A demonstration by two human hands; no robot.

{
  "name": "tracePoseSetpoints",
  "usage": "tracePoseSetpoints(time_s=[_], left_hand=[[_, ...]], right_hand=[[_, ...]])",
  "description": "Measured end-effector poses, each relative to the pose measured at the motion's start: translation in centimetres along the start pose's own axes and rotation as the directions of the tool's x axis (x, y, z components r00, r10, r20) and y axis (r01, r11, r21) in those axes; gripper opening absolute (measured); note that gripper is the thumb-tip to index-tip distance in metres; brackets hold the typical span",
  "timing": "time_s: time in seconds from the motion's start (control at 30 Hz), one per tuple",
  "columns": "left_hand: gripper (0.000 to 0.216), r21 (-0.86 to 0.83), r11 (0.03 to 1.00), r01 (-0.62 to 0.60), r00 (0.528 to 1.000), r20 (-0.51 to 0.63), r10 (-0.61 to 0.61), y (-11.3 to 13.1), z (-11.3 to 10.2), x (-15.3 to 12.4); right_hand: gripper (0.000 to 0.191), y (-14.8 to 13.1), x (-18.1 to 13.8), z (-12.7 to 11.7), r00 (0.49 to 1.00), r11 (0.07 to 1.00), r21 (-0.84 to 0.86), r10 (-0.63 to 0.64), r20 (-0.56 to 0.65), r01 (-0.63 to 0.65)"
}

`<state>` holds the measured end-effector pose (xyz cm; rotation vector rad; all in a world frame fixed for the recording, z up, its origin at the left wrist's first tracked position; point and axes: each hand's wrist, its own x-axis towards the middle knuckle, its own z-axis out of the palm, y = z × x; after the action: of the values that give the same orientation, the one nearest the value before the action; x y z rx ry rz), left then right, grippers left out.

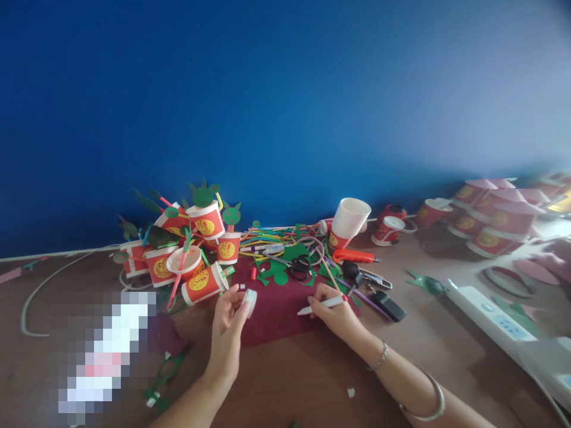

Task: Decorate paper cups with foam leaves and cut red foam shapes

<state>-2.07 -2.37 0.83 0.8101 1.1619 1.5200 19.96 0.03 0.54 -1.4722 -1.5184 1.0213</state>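
Landmark: flat maroon paper sheet (276, 327) on brown tabletop (276, 383). Left hand (229, 333) at sheet's left edge, thumb and fingers pinching a small white ring-shaped tape roll (251, 304), roll held above the sheet. Right hand (339, 318) over sheet's right part, fingers pinching a slim white marker with a red end (333, 302); narrow end points left over the sheet, contact with it can't tell.

On the sheet, toward its back: small red cylindrical piece (253, 273), green paper scraps (280, 278), black-handled scissors (300, 271). Left of sheet: cluster of red-and-white paper cups with yellow emblems (205, 227), some tipped over, green paper cutouts attached. Behind sheet, right side: tall stack of white paper cups (350, 220), tilted. Just right of sheet: orange utility knife (354, 255), black key fob (389, 305). Well right of sheet: long white power strip (473, 303).
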Motion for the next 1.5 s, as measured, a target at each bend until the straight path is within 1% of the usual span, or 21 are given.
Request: tracePoseSetpoints(time_s=[0.2,0.4,0.6,0.87,1.07,1.27,1.4,1.5], left_hand=[[0.038,0.013,1.0,-0.007,1.0,0.008,0.007,0.0,-0.1,0.0],[0.038,0.014,1.0,-0.015,1.0,-0.002,0.015,0.0,0.0,0.0],[0.042,-0.006,1.0,-0.001,1.0,-0.025,0.001,0.1,0.1,0.0],[0.044,-0.012,1.0,0.01,0.999,-0.035,-0.01,0.0,0.1,0.1],[0.047,-0.015,1.0,0.017,0.998,-0.054,-0.018,0.4,0.3,-0.1],[0.046,-0.02,1.0,0.007,0.999,-0.048,-0.007,0.5,0.4,-0.2],[0.046,-0.014,1.0,0.0,0.999,-0.053,-0.001,0.5,0.4,-0.2],[0.046,-0.005,1.0,-0.004,0.998,-0.056,0.004,0.5,0.4,-0.1]], right_hand=[[0.024,0.0,0.0,0.0,0.999,0.999,-0.015,-0.052,-0.011,0.052],[0.023,-0.1,-0.1,-0.1,0.999,0.999,-0.012,-0.037,-0.013,0.037],[0.02,0.3,0.0,-0.1,0.999,0.999,0.015,-0.049,-0.019,0.05],[0.016,-0.2,-0.1,-0.4,1.0,0.999,0.047,-0.006,-0.005,0.007],[0.016,-0.7,-0.3,-0.5,0.999,0.998,0.054,0.021,0.027,-0.023],[0.014,0.0,-0.3,-0.5,0.992,0.995,0.068,0.064,0.109,-0.072],[0.018,-0.1,-0.6,-0.5,0.988,0.991,0.127,0.031,0.15,-0.051],[0.019,-0.7,-0.8,-0.4,0.986,0.995,0.094,-0.004,0.164,-0.012]])
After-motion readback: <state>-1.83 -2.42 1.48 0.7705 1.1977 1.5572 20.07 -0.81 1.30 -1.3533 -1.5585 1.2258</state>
